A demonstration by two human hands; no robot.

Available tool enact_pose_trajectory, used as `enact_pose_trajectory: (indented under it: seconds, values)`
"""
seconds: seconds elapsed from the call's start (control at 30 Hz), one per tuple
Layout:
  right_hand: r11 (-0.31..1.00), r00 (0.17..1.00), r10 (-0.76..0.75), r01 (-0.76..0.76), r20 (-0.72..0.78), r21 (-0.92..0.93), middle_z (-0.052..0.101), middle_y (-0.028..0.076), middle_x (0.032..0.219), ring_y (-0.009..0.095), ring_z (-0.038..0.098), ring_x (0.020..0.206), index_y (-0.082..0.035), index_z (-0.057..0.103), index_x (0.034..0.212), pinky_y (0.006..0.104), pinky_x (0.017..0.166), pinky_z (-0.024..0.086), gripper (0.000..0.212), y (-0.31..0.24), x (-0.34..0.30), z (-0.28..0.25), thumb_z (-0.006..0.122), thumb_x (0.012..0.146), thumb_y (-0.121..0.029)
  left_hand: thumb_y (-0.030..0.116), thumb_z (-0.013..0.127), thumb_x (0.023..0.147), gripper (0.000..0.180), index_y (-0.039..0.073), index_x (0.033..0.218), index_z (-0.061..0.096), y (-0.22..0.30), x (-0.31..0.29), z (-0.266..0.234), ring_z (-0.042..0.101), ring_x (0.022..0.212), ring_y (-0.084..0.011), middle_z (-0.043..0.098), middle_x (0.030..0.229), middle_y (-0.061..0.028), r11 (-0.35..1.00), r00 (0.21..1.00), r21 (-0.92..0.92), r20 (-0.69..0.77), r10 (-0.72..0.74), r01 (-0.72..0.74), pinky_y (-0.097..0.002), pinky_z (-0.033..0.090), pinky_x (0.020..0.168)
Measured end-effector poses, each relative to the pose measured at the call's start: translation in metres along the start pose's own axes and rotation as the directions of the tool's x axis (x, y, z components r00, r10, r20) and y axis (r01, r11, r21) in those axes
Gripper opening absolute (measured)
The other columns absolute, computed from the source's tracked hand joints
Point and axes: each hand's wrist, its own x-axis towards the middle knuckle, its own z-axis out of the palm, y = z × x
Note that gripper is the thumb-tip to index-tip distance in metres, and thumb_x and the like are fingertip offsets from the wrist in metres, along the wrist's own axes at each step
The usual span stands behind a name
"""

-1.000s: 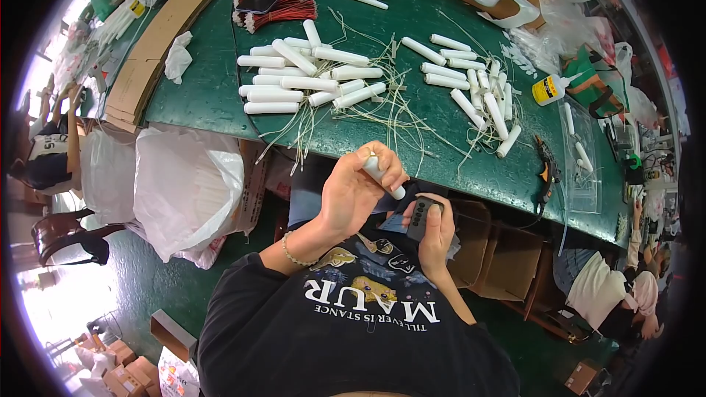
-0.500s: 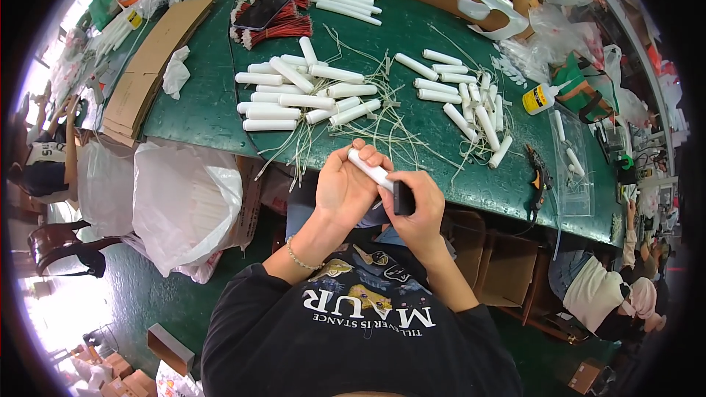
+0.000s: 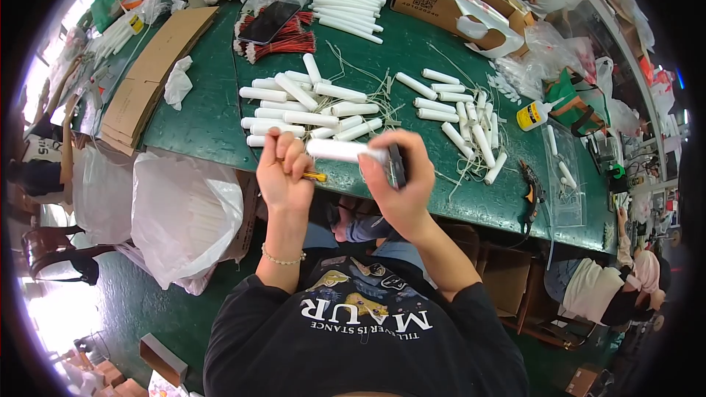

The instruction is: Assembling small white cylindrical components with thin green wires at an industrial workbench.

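Note:
My right hand (image 3: 403,187) grips a white tube (image 3: 334,149) together with a black block-like piece (image 3: 398,167), blurred by motion. The tube lies nearly level above the table's front edge, its free end close to my left fingertips. Curled fingers of my left hand (image 3: 285,176) hold a thin yellow stick-like thing (image 3: 316,176) whose kind I cannot make out. Just beyond my hands lies a pile of white tubes (image 3: 294,92) with thin pale cables. To the right is a second group of similar tubes (image 3: 482,140), cables tangled among them.
On the green table (image 3: 412,37) are bundled red wires (image 3: 290,43), a black phone (image 3: 271,22), more white tubes (image 3: 347,11), a cardboard box (image 3: 412,0), a yellow-labelled bottle (image 3: 531,115) and a black-and-orange tool (image 3: 531,191). A plastic-lined box (image 3: 187,206) stands left below the table edge.
My hands have moved apart, the left one leftward. The tube has swung from slanted to nearly level and is now held by the right hand alone. A yellow stick-like thing shows in my left hand.

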Motion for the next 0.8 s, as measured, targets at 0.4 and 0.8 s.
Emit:
enact_pose_trajectory:
  seconds: [0.4, 0.8]
  values:
    - [0.481, 0.988, 0.1, 0.057, 0.12, -0.875, 0.061, 0.014, 0.098, 0.033, 0.056, 0.094, -0.004, 0.063, 0.103, 0.0408, 0.082, 0.047, 0.028, 0.14, 0.077, -0.038, 0.07, 0.078, -0.017, 0.025, 0.039, 0.102, 0.022, 0.006, 0.096, 0.048, -0.018, 0.011, -0.005, 0.025, 0.042, -0.0016, 0.065, 0.1, -0.018, 0.535, 0.997, 0.844, -0.016, 0.076, -0.028, -0.0179, 0.019, 0.036]
    - [0.44, 0.917, 0.381, -0.063, 0.122, -0.896, 0.066, 0.014, 0.081, 0.033, 0.064, 0.077, -0.007, 0.06, 0.097, 0.044, 0.066, 0.049, 0.029, 0.139, 0.109, -0.09, 0.066, 0.083, -0.031, 0.023, 0.037, 0.102, 0.023, 0.004, 0.094, 0.047, -0.013, 0.018, -0.013, 0.026, 0.042, -0.0011, 0.065, 0.099, -0.0176, 0.571, 0.999, 0.821, -0.025, 0.041, -0.003, -0.0174, 0.019, 0.035]
